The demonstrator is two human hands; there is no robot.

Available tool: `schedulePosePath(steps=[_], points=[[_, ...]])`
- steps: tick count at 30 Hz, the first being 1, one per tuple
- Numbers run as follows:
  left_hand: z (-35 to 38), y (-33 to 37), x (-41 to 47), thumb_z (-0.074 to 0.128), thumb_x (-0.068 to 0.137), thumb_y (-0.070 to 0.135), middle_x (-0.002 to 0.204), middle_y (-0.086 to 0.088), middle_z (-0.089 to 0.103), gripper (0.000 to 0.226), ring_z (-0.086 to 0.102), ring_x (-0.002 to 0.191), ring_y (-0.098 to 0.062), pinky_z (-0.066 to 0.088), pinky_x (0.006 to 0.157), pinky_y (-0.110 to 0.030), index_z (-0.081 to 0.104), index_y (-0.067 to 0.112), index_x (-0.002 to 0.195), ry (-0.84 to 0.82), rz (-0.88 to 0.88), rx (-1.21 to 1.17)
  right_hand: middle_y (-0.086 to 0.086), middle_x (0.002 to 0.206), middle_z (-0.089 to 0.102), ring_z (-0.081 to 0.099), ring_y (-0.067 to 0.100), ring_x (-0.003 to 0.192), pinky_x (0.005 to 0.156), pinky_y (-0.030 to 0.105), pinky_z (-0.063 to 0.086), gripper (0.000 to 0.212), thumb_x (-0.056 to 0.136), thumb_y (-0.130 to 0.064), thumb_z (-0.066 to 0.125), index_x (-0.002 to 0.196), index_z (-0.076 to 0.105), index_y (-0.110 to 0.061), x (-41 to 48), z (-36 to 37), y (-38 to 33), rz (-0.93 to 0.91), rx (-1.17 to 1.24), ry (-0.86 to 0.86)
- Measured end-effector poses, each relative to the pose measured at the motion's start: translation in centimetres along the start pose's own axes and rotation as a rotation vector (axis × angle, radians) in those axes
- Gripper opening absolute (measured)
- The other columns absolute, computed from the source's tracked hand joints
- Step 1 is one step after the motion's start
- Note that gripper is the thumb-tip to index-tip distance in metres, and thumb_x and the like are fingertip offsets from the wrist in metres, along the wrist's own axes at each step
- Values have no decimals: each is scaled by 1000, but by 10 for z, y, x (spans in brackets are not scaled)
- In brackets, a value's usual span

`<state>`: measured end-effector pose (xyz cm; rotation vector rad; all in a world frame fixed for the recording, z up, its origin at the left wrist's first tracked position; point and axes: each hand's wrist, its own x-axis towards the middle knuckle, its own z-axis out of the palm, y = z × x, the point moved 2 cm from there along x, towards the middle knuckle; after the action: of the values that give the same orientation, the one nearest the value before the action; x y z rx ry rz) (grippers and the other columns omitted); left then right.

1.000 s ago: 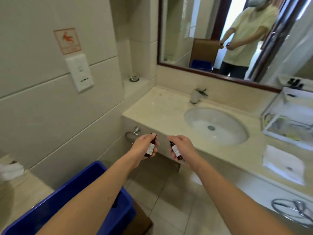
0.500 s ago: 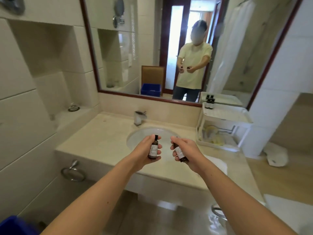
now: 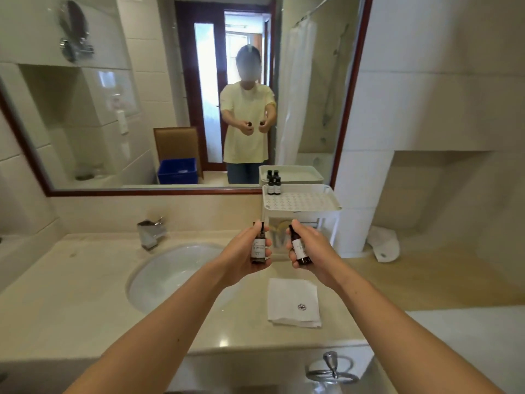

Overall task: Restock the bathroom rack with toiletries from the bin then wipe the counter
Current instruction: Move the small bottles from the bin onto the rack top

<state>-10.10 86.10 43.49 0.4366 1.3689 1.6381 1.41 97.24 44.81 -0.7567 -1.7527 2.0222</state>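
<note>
A: Item one, hands?

B: Left hand (image 3: 241, 257): fingers (image 3: 255, 269) curled round a small dark bottle (image 3: 258, 248) with a white label, upright, thumb at the cap. Right hand (image 3: 315, 251): same grip on a second small dark bottle (image 3: 299, 248), tilted a little to the left. Both are held out side by side, apart, above the surface (image 3: 71, 294).

A: Item two, the rack?

B: White rack (image 3: 326, 206), two levels, at the back of the surface, just beside the mirror (image 3: 113, 109) frame. The top tray has a pair of matching bottles (image 3: 274, 186) standing in its back left corner. The lower level is partly hidden behind the hands; its contents are too blurred to name. The held bottles sit in front of the rack and below its top tray.

A: Item three, the bin?

B: Blue bin (image 3: 177, 170), seen only as a reflection in the mirror, in front of a brown chair.

A: Other stock on the surface?

B: One folded white cloth (image 3: 294, 302) with a small dark emblem, lying flat below the hands. An oval sink (image 3: 170, 274) to the left, with a metal tap (image 3: 150, 231) behind it. A crumpled white item (image 3: 383, 247) lies right of the rack. A towel ring (image 3: 331, 371) hangs on the front panel.
</note>
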Motion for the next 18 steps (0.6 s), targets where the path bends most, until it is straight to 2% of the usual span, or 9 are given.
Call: schedulePosePath(steps=[5,9,13,16,18], points=[[10,21,68,50,98,36,85,-3,58,29,56,70,-14,54,75,-35,46,17,120,-66,21,31,3,77,61,55,14,56,55,30,49,19,97,-33,55,97,56,-14,54,-26,-14,-22,10,83],[13,49,124,51,98,35,93,-3,61,28,62,80,-16,53,86,-42,50,18,120,-116,82,127,3,74,66,63,19,63,78,42,54,18,94,-31,62,99,60,-14,103,-38,-32,-44,-23,131],[12,74,172,53,97,35,102,2,70,23,66,95,-15,53,83,-39,59,22,116,-102,128,256,8,94,73,67,24,87,88,52,53,18,91,-27,65,100,68,-12,146,-48,-47,-113,-64,184],[7,87,198,55,96,30,99,3,73,16,66,99,-17,51,89,-37,65,23,106,-114,188,324,7,100,74,69,23,95,91,49,53,20,91,-26,65,103,69,-11,172,-55,-53,-138,-146,219],[4,93,210,58,95,28,101,3,73,13,66,100,-16,49,93,-38,67,24,104,-93,243,382,3,101,74,68,19,100,90,40,55,19,92,-23,64,106,69,-12,183,-59,-56,-157,-205,218]])
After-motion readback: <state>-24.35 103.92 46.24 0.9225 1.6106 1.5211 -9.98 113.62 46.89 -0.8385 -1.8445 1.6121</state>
